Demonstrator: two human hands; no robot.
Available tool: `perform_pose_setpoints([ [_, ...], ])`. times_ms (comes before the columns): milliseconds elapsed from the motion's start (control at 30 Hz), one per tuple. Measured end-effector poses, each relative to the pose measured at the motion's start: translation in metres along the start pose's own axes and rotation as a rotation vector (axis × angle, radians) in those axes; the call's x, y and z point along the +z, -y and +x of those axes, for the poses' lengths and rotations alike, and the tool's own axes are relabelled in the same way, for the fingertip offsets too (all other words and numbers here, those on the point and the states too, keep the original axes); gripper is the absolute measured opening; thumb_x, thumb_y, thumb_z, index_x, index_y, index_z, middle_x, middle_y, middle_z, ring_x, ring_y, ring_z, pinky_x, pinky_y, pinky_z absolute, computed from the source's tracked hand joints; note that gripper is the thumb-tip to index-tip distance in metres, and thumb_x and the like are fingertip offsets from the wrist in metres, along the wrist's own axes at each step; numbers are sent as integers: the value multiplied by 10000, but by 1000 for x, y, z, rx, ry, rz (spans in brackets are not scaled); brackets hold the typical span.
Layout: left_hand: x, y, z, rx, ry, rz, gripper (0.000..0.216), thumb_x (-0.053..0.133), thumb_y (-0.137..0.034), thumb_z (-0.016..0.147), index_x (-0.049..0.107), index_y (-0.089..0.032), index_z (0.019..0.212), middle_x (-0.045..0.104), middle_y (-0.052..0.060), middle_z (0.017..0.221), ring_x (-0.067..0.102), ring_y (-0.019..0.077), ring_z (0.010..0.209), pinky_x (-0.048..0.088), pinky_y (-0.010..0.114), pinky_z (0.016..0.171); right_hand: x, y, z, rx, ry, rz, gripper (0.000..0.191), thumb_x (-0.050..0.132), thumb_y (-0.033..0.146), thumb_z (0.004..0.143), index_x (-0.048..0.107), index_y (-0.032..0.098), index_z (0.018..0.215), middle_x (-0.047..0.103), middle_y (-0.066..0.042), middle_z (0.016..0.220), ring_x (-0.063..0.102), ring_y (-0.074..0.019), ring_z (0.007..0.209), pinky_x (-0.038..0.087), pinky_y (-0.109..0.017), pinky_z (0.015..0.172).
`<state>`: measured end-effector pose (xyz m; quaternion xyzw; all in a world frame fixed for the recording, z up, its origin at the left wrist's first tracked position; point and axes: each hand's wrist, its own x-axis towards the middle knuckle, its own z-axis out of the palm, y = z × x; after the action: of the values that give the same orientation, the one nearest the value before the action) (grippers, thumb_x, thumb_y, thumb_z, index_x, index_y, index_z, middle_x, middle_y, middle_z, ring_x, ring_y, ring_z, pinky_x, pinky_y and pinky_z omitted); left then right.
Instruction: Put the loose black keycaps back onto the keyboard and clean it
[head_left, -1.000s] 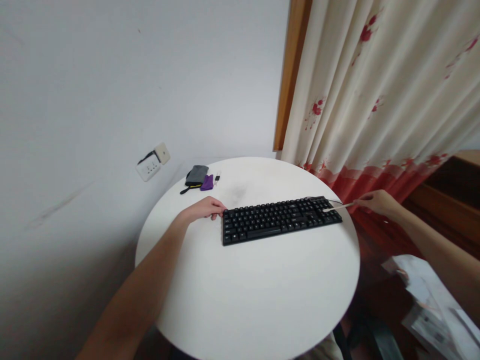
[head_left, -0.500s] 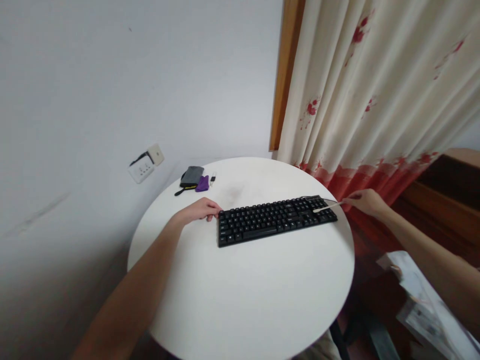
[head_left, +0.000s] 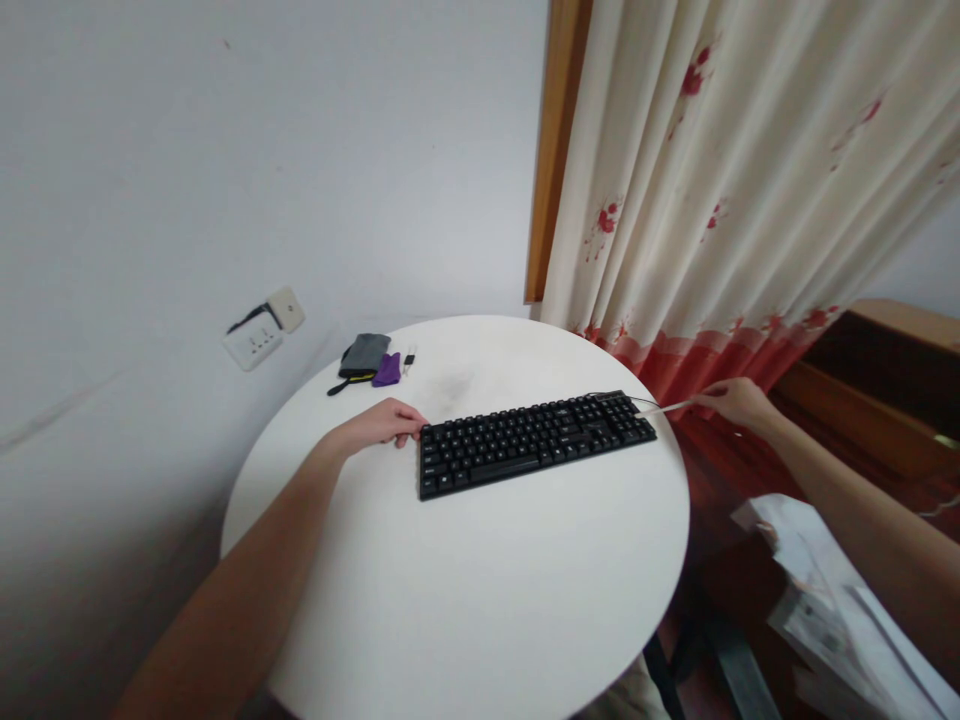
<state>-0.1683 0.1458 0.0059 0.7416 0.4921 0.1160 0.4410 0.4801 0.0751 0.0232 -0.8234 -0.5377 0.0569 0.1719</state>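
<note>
A black keyboard lies across the round white table. My left hand rests with curled fingers against the keyboard's left end. My right hand is closed in a pinch on a thin pale stick. The stick's tip points at the keyboard's right end, near its far right corner. A thin black cable runs from that corner toward my right hand.
A grey pouch, a purple item and a small clip lie at the table's far left. A wall socket sits on the white wall. A flowered curtain hangs at the right, with wooden furniture and papers below.
The stick's tip has drawn back from over the right-hand keys to the keyboard's right edge. The view has shifted, so everything sits further left. My left hand stays at the keyboard's end.
</note>
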Motion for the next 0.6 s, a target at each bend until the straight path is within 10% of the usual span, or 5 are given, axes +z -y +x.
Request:
perform_pose_setpoints([
  [600, -1, 6, 2, 9, 11, 5, 333, 593, -366, 740, 765, -146, 922, 707, 62, 787, 528, 114, 563, 277, 212, 474, 19, 2, 1, -103, 36, 46, 335, 694, 493, 757, 783, 179, 830, 756, -77, 754, 693, -236, 699, 483, -301, 630],
])
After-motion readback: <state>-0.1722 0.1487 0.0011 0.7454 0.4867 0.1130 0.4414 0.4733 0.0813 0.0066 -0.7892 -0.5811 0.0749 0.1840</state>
